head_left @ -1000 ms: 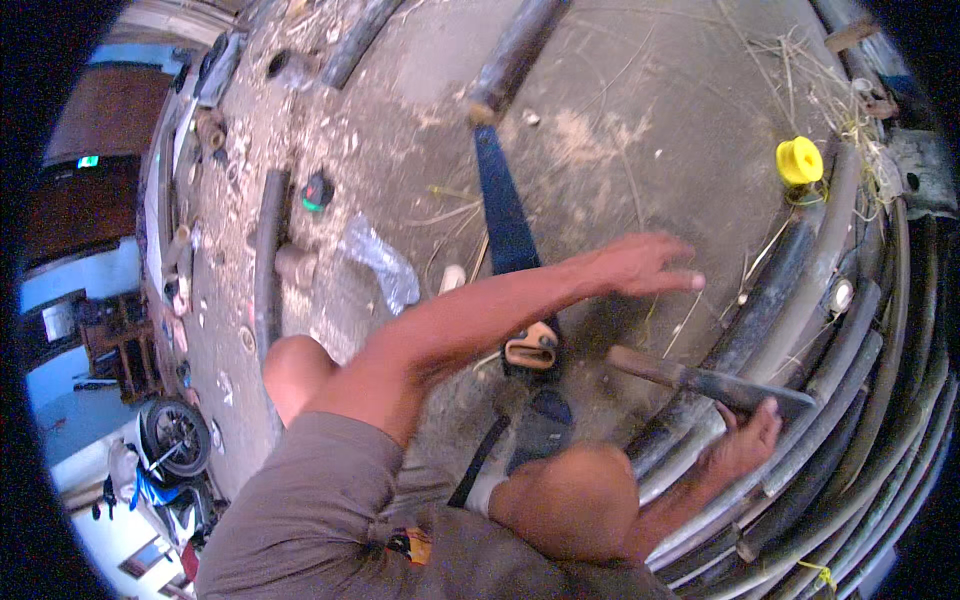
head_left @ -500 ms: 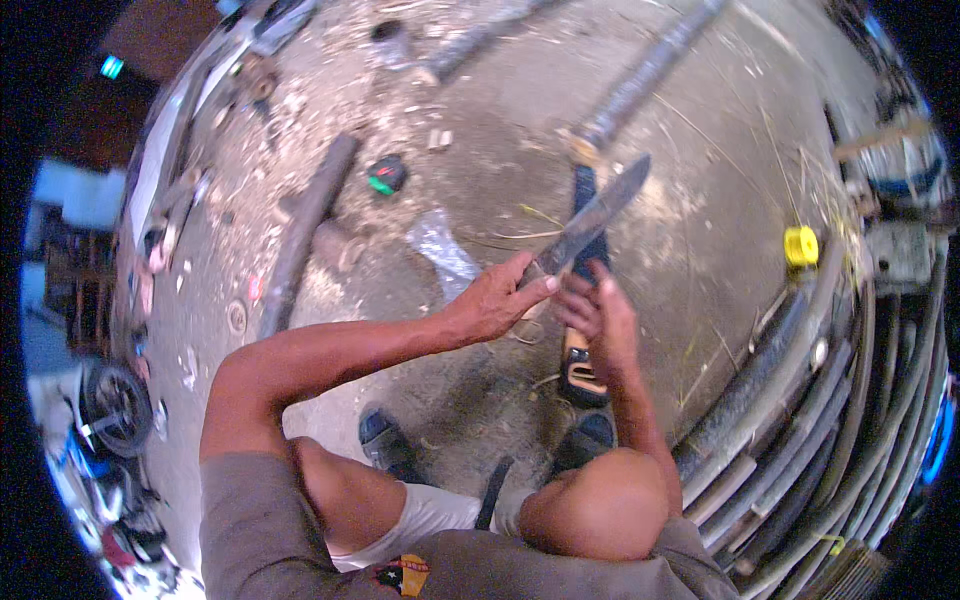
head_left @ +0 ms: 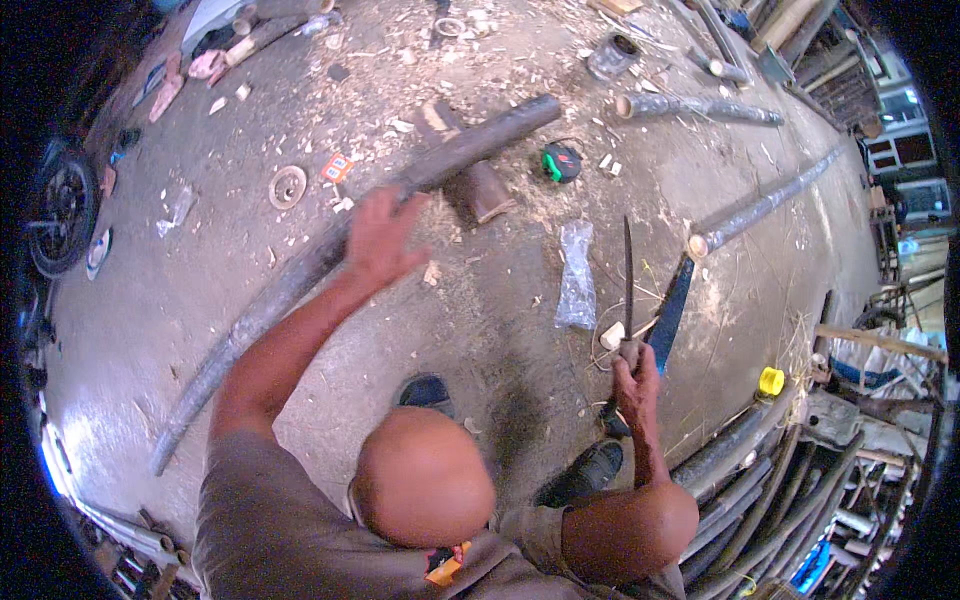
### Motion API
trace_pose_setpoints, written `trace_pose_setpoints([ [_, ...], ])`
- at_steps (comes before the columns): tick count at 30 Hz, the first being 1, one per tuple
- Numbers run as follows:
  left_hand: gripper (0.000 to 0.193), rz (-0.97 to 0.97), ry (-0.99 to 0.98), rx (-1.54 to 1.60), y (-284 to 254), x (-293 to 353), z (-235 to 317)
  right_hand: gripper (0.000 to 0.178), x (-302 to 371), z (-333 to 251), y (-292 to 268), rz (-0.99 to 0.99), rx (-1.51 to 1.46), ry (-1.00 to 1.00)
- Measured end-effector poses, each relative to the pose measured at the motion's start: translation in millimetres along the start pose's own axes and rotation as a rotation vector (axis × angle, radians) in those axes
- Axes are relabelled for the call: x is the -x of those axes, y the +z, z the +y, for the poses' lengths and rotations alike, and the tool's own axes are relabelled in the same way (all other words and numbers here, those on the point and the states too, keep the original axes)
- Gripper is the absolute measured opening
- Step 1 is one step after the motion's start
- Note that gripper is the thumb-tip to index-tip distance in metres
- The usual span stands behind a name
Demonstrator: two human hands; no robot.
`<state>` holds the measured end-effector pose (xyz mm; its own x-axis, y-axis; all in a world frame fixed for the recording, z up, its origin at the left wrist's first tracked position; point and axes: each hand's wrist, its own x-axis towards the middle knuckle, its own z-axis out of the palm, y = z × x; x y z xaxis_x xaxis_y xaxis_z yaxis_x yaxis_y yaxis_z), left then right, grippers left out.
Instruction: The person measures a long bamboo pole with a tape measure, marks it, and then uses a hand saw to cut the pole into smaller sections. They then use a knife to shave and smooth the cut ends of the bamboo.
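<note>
My right hand (head_left: 637,385) grips a machete (head_left: 629,275) by its handle, the blade pointing away from me and seen nearly edge-on. Just beyond that hand lies a handsaw (head_left: 673,315) with a dark blade, its handle mostly hidden by my hand. On the left, my left hand (head_left: 385,240) is spread and slightly blurred at a long dark pole (head_left: 300,270); whether the fingers touch it I cannot tell. The pole's far part crosses a short brown log piece (head_left: 477,192).
A green and black tape measure (head_left: 562,162) and a clear plastic bag (head_left: 576,275) lie on the floor. Farther off are two poles (head_left: 770,205) (head_left: 700,107) and a can (head_left: 613,55). A yellow roll (head_left: 770,381) sits by stacked poles (head_left: 735,440) at right; wood chips are scattered about.
My left hand has let go of the machete and moved left to the long pole. The machete is now in my right hand. The view has turned left.
</note>
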<state>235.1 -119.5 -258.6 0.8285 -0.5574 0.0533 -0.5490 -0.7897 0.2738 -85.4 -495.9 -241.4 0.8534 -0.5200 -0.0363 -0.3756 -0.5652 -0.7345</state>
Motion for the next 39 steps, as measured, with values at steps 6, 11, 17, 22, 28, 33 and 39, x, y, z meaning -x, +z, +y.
trace_pose_setpoints([
  [6, 0.105, -0.209, -0.486, -0.051, -21, 133, -154, 0.027, 3, -62, -1, 0.104, 0.163, 0.113],
  [11, 0.097, -0.239, -0.585, -0.051, -18, 159, -169, 0.031, -24, -90, 26, 0.029, 0.402, 0.074],
  [17, 0.091, -0.315, -0.541, 0.130, -33, 122, -126, 0.043, -87, -100, 112, -0.076, 0.487, -0.223],
  [22, 0.090, -0.341, -0.590, 0.209, -5, 98, -80, 0.046, -140, -154, 162, -0.198, 0.533, -0.332],
  [28, 0.087, -0.254, -0.627, 0.126, 11, 97, -43, 0.045, -151, -166, 220, -0.416, 0.594, -0.593],
  [33, 0.088, -0.210, -0.675, 0.053, 0, 105, -47, 0.046, -200, -169, 234, -0.212, 0.489, -0.528],
  [39, 0.086, -0.214, -0.655, 0.079, 9, 102, -47, 0.045, -198, -158, 230, -0.389, 0.611, -0.714],
])
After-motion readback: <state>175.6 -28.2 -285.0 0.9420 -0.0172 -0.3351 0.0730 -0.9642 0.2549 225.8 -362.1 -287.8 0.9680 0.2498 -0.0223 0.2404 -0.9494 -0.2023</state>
